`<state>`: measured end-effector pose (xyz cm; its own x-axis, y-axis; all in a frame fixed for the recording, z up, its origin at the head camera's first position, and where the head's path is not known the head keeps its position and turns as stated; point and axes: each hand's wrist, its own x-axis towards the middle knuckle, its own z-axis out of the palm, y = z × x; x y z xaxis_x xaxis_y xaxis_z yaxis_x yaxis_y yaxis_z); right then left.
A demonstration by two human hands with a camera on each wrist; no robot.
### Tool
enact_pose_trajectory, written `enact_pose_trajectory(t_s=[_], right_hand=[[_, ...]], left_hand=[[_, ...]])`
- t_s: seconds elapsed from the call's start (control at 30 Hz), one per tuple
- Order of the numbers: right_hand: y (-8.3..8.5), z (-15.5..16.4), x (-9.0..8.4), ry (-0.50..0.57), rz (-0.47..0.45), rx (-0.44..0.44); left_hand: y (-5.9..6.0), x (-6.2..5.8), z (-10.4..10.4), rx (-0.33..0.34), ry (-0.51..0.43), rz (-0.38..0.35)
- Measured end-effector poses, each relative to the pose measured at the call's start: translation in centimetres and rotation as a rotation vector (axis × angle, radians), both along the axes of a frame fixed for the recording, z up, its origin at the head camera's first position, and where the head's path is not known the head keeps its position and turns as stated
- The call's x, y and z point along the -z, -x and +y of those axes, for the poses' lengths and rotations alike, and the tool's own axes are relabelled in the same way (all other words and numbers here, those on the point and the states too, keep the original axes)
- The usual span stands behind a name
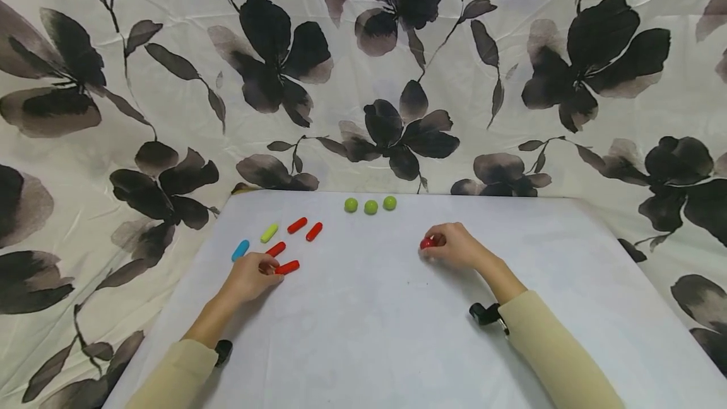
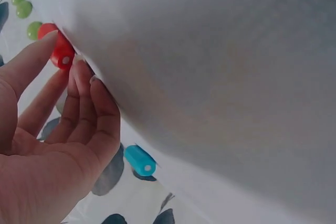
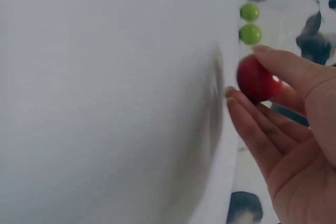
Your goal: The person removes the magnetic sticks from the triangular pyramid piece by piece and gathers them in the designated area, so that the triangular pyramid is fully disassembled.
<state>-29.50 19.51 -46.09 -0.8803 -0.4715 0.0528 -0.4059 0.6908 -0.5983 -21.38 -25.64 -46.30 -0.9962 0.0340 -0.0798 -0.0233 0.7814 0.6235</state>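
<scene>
On the left of the white table, my left hand (image 1: 252, 276) pinches a red capsule-shaped piece (image 1: 288, 267) between thumb and fingers. Just behind it lies another red capsule (image 1: 276, 249), partly covered by the hand. In the left wrist view the thumb and a fingertip touch the red piece (image 2: 63, 56). Right of the table's middle, my right hand (image 1: 455, 245) holds a red ball (image 1: 426, 243) with thumb and fingertips. The right wrist view shows this ball (image 3: 254, 78) up close; whether a second one sits behind it, I cannot tell.
Near the left hand lie a blue capsule (image 1: 240, 250), a yellow-green capsule (image 1: 269, 233) and two more red capsules (image 1: 297, 225). Three green balls (image 1: 371, 207) form a row by the table's far edge. A flowered cloth (image 1: 341, 81) hangs behind the white table (image 1: 363, 346).
</scene>
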Motion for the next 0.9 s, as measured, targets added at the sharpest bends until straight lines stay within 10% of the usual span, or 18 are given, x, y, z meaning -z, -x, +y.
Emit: enact_pose_trajectory(t_s=[0.33, 0.9], right_hand=[[6.6, -2.1, 1.7, 0.169, -0.029, 0.357], [8.9, -3.7, 3.3, 0.150, -0.015, 0.463]], left_hand=[[-0.3, 0.3, -0.9, 0.017, -0.005, 0.001], [-0.1, 0.8, -1.1, 0.015, 0.005, -0.030]])
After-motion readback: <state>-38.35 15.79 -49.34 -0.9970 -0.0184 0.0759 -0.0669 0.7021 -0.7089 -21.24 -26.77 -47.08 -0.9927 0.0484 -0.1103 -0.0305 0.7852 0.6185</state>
